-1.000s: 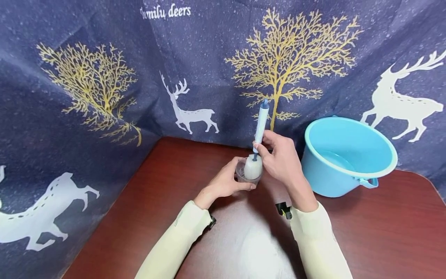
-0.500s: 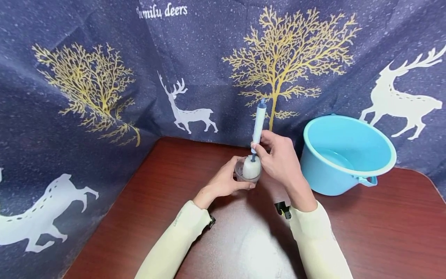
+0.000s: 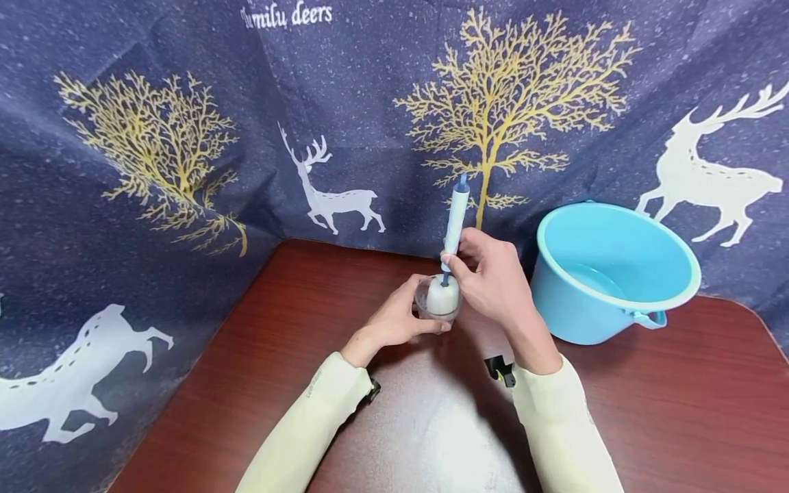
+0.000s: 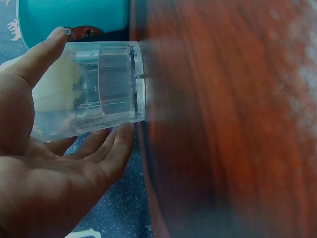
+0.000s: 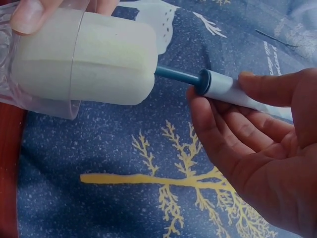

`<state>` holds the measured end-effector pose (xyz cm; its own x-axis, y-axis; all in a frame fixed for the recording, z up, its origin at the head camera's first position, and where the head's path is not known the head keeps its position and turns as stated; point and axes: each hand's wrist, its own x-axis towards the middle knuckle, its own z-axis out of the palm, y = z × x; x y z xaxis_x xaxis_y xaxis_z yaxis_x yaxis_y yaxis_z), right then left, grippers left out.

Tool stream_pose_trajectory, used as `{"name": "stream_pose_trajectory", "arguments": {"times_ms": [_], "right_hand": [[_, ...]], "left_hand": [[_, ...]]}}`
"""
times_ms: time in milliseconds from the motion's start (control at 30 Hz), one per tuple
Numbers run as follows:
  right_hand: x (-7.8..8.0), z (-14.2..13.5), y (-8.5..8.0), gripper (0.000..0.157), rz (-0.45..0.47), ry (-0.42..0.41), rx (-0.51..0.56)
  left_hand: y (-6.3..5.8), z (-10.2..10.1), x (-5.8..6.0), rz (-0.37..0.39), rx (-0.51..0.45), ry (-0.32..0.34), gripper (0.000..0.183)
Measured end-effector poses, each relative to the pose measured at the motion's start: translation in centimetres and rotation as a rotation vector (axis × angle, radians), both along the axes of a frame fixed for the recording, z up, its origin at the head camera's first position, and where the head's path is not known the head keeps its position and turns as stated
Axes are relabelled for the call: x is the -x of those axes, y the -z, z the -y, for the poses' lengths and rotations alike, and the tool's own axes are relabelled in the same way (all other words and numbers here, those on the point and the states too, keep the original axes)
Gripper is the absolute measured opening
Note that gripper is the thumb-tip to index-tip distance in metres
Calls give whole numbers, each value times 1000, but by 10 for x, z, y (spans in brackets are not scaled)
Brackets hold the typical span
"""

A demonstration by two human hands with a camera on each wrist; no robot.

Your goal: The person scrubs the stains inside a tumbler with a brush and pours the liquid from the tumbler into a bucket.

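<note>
My left hand (image 3: 394,320) grips a clear cup (image 4: 116,82), thumb on one side and fingers round the other. Standing in the cup is a sponge cup brush (image 3: 455,222) with a pale blue handle and a dark blue stem. Its thick white sponge head (image 5: 106,62) sits partly inside the cup, the top end sticking out past the rim in the right wrist view. My right hand (image 3: 496,277) pinches the lower handle between thumb and fingers, close above the stem. In the left wrist view, the cup's base is near the tabletop.
A light blue bucket (image 3: 576,318) stands on the reddish-brown wooden table (image 3: 320,294), to the right of my right hand. Behind the table hangs a dark blue cloth (image 3: 394,89) with deer and gold trees. Black devices (image 3: 501,371) are on the wrists.
The brush handle has shifted slightly left and its sponge head sits a touch lower in the cup. Both hands keep their holds; the cup stays in nearly the same place.
</note>
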<state>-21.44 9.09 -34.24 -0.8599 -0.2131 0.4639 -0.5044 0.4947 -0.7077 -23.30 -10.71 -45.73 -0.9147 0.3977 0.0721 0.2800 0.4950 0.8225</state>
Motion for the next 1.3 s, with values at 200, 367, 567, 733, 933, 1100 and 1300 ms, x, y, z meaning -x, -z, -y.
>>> {"name": "stream_pose_trajectory", "arguments": {"times_ms": [200, 367, 567, 733, 933, 1100, 1300], "right_hand": [[0, 1, -2, 18, -57, -13, -1], [-1, 1, -3, 19, -63, -23, 10], [-1, 2, -4, 18, -66, -28, 19], [0, 2, -5, 19, -82, -25, 23], [-1, 2, -5, 19, -94, -31, 27], [-1, 3, -5, 20, -112, -21, 22], [-3, 6, -1, 20, -92, -32, 64]], "left_hand": [[-1, 0, 2, -2, -18, 8, 85], [-1, 0, 3, 7, -15, 7, 85], [0, -1, 5, 6, -20, 8, 85], [-1, -2, 6, -7, -29, 11, 83], [-3, -2, 6, -3, -33, 20, 79], [-3, -2, 4, -12, -17, 13, 78], [0, 0, 1, -2, 11, 2, 77]]}}
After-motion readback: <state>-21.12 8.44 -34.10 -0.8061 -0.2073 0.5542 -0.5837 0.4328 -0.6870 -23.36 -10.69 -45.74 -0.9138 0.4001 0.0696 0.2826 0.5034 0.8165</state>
